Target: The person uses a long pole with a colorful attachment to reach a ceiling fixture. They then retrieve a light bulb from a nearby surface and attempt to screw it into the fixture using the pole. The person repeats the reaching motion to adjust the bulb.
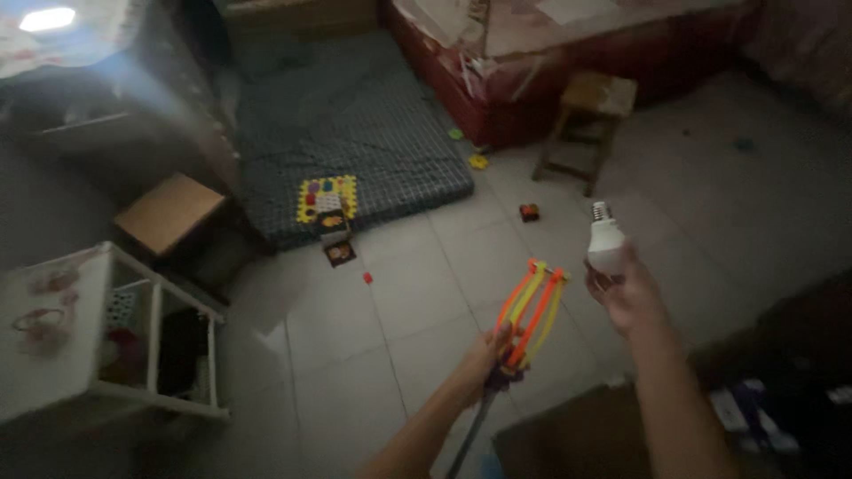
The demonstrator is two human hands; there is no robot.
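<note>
Both forearms reach out over the tiled floor (355, 355). Left hand (484, 355): grip closed round the neck of a pole (470, 430), just under its orange-and-yellow claw (531, 306), likely to steady the head. Claw tilts up and right, prongs spread toward the bulb. Right hand (626, 297): palm up, fingers closed on the white bulb (605, 239), screw base upward, just beside the claw, not touching. Stool (586, 124) stands beyond.

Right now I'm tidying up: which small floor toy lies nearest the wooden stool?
The yellow toy, just left of the wooden stool; the red ones lie farther down the tiles.
</note>
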